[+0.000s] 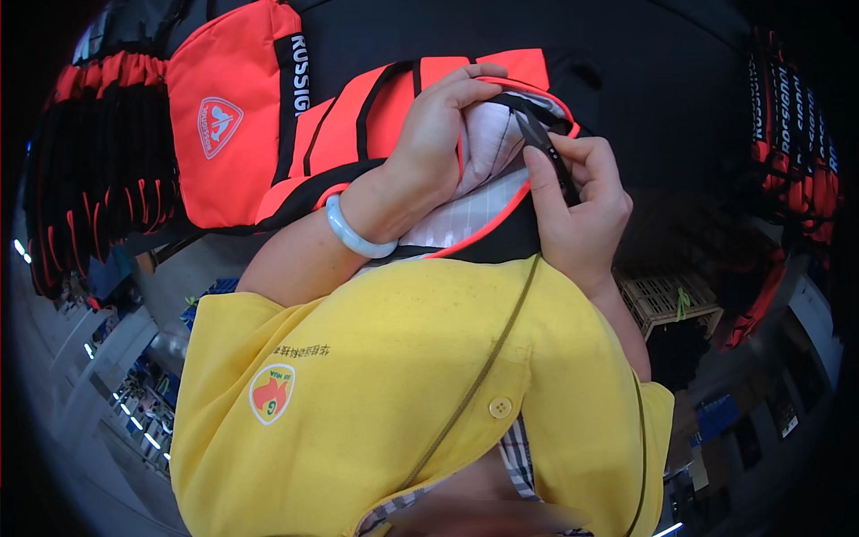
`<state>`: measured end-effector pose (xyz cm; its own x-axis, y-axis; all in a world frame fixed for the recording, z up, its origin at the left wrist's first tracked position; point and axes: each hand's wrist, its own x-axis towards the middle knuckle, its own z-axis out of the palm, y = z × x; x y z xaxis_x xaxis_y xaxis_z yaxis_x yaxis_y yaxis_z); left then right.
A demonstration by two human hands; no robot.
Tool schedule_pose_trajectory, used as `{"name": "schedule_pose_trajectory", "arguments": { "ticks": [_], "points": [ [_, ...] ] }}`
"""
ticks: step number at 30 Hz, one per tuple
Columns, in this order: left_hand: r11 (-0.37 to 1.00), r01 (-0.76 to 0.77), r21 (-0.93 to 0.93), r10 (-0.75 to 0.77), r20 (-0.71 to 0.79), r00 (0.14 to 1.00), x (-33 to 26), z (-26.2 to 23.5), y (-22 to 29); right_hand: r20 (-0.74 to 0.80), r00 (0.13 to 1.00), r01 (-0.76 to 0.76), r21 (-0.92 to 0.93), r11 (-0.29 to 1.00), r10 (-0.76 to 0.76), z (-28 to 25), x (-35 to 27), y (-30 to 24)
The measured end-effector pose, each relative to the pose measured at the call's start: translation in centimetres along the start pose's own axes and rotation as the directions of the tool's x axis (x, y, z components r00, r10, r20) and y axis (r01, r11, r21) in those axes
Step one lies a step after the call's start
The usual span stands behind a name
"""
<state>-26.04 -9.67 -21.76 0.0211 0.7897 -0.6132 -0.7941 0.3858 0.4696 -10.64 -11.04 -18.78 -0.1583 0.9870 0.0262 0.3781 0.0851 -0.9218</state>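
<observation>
An orange and black bag (389,121) lies in front of me with its opening toward my chest, and its pale striped lining (490,139) shows inside an orange-bound edge. My left hand (434,125), with a pale bangle at its wrist, is closed on the far rim of that opening. Small black thread snips (539,139) sit between the thumb and fingers of my right hand (582,197). Their pointed tip is at the lining, close under the far rim. Whether the blades touch a thread is too small to tell.
A second orange and black bag (228,112) lies at the left, beside a row of stacked bags (103,161). More bags (796,134) stand at the far right. The work surface (662,80) is dark. A slatted crate (667,295) stands below at the right.
</observation>
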Motion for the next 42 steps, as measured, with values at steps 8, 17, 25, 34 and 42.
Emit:
{"name": "schedule_pose_trajectory", "arguments": {
  "ticks": [8, 17, 25, 34, 42],
  "points": [
    [0.999, 0.014, -0.032, -0.013, 0.027, 1.0, -0.2, 0.1, -0.1, 0.045, 0.999, 0.033, -0.08, 0.996, -0.03, 0.0, 0.1, -0.2],
    [1.0, 0.012, -0.018, -0.013, -0.012, 1.0, -0.3, 0.5, 0.1, 0.021, 0.995, 0.098, -0.084, 0.992, -0.097, 0.0, 0.1, 0.3],
    [1.0, -0.002, -0.029, 0.002, 0.001, 1.0, -0.1, 0.2, -0.2, 0.055, 0.997, -0.048, -0.027, 0.999, 0.049, -0.2, 0.0, -0.4],
    [0.999, 0.044, -0.002, -0.044, 0.083, 0.996, -0.2, 0.1, 0.1, 0.063, 0.998, 0.009, -0.056, 0.998, -0.005, -0.2, 0.3, 0.0],
    [0.995, -0.091, 0.047, 0.091, 0.003, 0.996, -0.6, 0.8, -0.4, 0.06, 0.998, -0.005, -0.09, 0.996, 0.011, -0.4, 0.2, -0.2]
  ]
}}
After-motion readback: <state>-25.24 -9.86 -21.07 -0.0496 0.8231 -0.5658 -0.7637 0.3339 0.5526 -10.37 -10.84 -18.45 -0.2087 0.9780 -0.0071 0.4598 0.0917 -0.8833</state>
